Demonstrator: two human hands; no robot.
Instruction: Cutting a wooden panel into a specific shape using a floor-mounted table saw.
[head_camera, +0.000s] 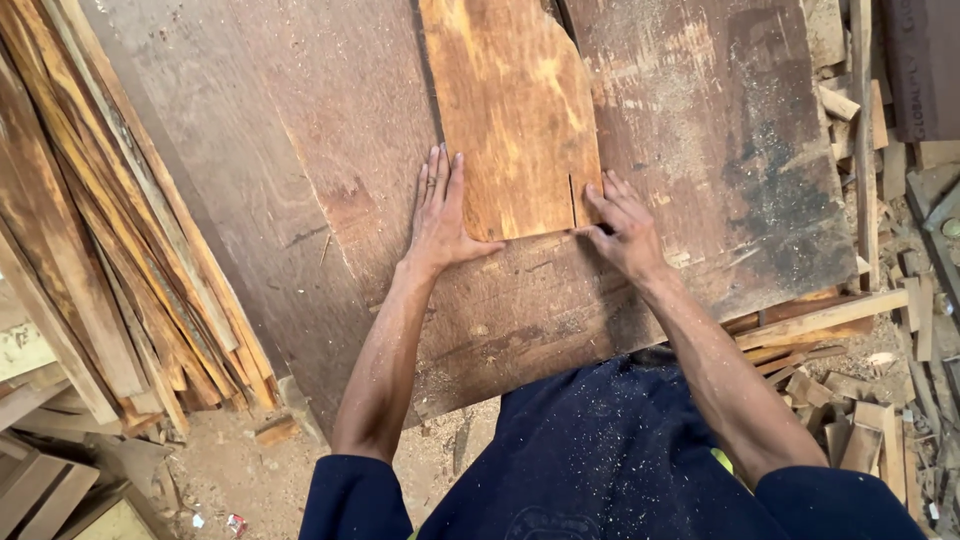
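Flanking plywood piece (515, 110): slat stack (110, 250), offcuts (860, 400).

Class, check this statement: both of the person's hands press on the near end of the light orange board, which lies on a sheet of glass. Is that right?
Not quite. The head view shows the left hand and right hand at the near end of the light orange board, but it lies on a wide, dark wooden plank dusted with sawdust, not on glass.

Open sawdusted board (300, 150) beside each hand, stacked strips (110, 260) hemming left, offcut clutter (870, 400) right.
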